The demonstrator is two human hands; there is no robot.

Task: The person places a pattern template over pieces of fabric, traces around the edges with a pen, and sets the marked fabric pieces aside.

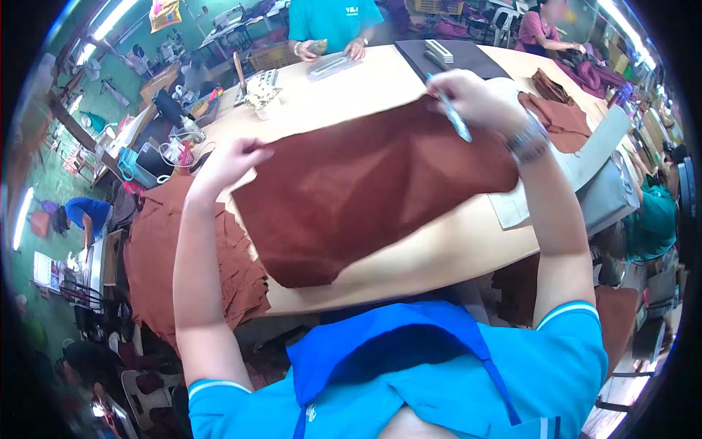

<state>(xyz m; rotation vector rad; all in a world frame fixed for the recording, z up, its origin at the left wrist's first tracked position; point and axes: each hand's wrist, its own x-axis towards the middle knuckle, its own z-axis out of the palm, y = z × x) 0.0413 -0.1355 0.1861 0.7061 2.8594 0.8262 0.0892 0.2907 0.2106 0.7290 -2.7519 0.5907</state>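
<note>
A reddish-brown sheet of leather or cloth (351,190) hangs stretched between my two hands, over the pale table (431,256). Its upper left corner is pinched by my left hand (232,162), fingers closed. My right hand (472,99) grips the upper right edge and also holds a light blue pen (458,121), which points down across the sheet. A stack of similar brown pieces (168,256) lies at the table's left edge, partly behind my left forearm.
Across the table, a person in a teal shirt (329,25) handles a clear flat piece (333,67). A dark board (453,62), more brown pieces (559,121) and grey sheets (599,150) lie at the right. A white cup-like container (265,102) stands at the back left.
</note>
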